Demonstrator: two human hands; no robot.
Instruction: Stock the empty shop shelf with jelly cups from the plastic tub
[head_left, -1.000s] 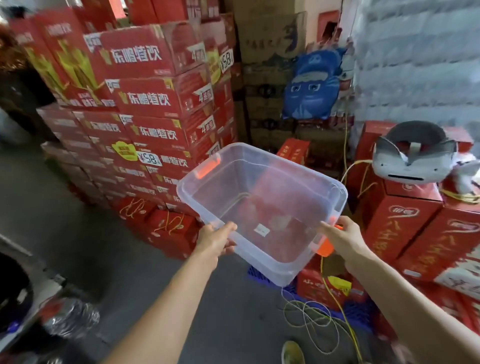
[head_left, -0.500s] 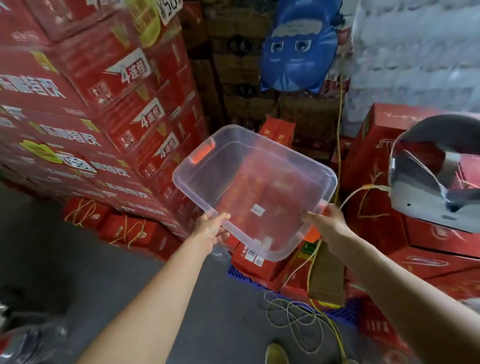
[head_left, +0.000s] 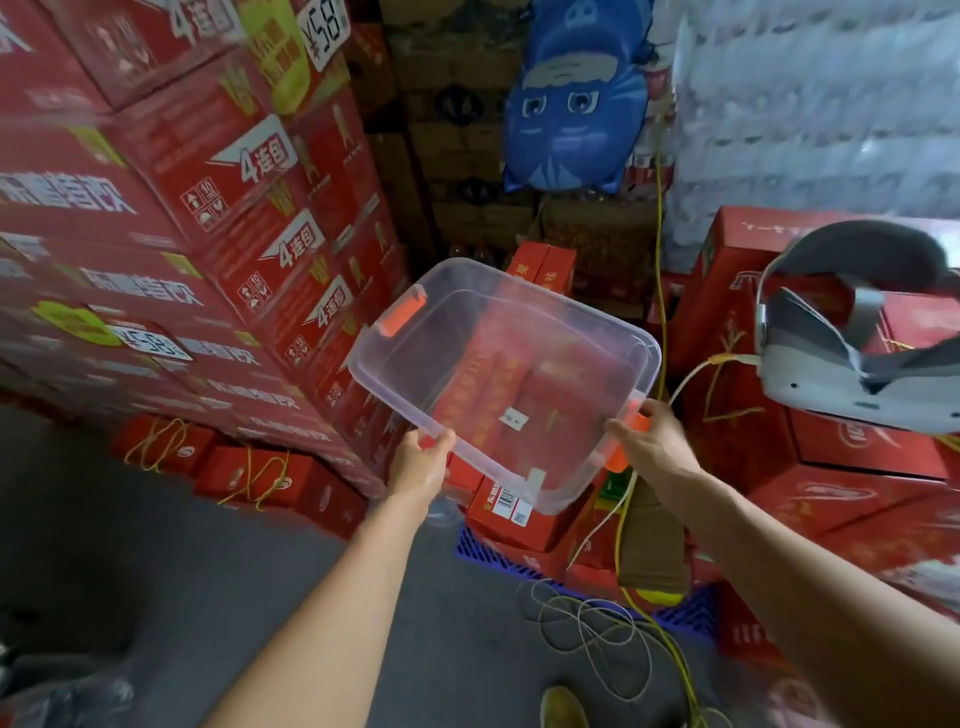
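Observation:
I hold a clear plastic tub (head_left: 571, 317) with orange handle clips out in front of me, tilted with its open top toward me. Nothing lies inside it; only a small sticker shows on its bottom. My left hand (head_left: 418, 462) grips the near left rim. My right hand (head_left: 649, 441) grips the near right rim beside an orange clip. No jelly cups and no shelf are in view.
A tall stack of red cartons (head_left: 171, 223) fills the left. More red boxes (head_left: 857, 467) stand on the right with a grey-white headset (head_left: 857, 364) on top. A blue cat-face balloon (head_left: 576, 98) hangs behind. Loose cords (head_left: 597, 634) lie on the grey floor by blue pallets (head_left: 498, 556).
I have stepped closer to the gap between the stacks, carrying the tub forward. The red cartons and the headset now loom larger. Both hands keep their hold.

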